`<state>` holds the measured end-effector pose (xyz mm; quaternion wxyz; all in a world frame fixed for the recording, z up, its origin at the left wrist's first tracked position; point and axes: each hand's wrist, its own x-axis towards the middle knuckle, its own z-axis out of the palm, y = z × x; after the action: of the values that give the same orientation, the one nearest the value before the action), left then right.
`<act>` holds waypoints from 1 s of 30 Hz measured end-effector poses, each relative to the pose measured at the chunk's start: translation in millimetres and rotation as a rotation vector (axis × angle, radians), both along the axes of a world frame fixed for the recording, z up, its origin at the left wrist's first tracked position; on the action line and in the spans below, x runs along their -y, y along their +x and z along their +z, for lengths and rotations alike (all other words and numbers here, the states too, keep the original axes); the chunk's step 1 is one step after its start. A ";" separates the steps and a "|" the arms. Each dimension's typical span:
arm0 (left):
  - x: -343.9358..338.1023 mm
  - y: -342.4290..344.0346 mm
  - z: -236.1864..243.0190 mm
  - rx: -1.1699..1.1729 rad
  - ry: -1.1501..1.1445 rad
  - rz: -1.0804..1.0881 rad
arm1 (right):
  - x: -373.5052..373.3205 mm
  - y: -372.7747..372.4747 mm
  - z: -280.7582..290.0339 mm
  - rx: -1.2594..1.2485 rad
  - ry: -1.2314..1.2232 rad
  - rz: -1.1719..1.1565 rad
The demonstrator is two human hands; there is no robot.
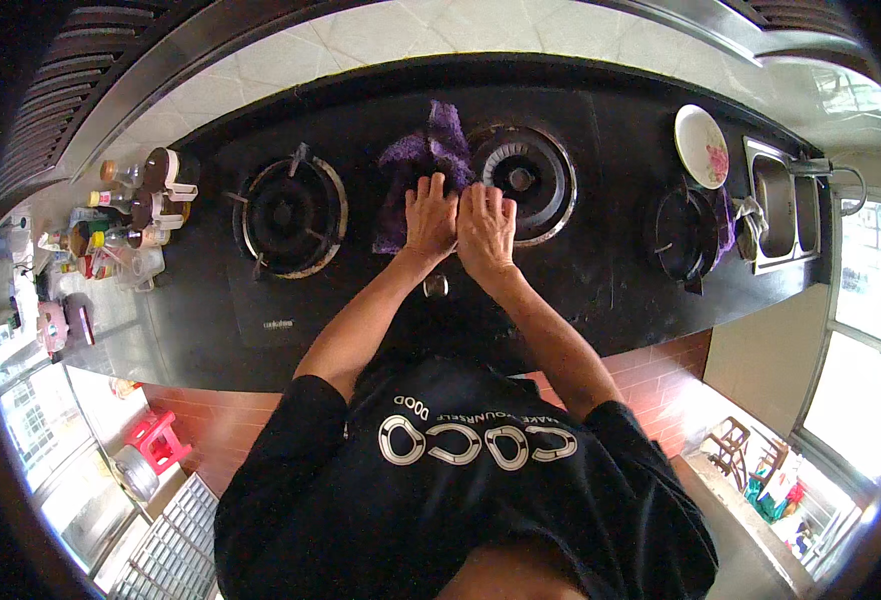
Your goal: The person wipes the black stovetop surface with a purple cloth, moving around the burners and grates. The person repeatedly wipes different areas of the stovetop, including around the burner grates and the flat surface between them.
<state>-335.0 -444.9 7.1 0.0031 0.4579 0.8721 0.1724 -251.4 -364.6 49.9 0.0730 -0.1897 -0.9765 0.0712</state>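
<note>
A crumpled purple cloth (410, 165) lies on the black glass gas stove between two burners. My left hand (428, 217) is closed over the cloth's near part, fingers curled. Right beside it, my right hand (485, 225) has its fingers bent down at the near left edge of the right burner (535, 185); what lies under those fingertips is hidden. The two hands touch or nearly touch at the thumbs. This burner shows its round cap and ring with no pan support on it. Just below my wrists sits a silver control knob (435, 287).
The left burner (290, 215) carries its pan support. Farther right stand a black pan support ring (682, 235), a white flowered plate (701, 147) and a steel sink (775, 205) with a tap. Bottles (125, 205) crowd the left end. A red stool (157, 440) stands on the floor.
</note>
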 end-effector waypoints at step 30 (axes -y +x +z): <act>-63.7 -97.7 -26.8 -0.100 0.248 -0.219 | -81.2 -93.6 -13.8 -0.095 -0.020 -0.029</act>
<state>-432.7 -381.2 -19.8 -0.0780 0.5552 0.7880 0.2543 -345.0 -283.4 36.2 0.1184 -0.2009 -0.9683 0.0890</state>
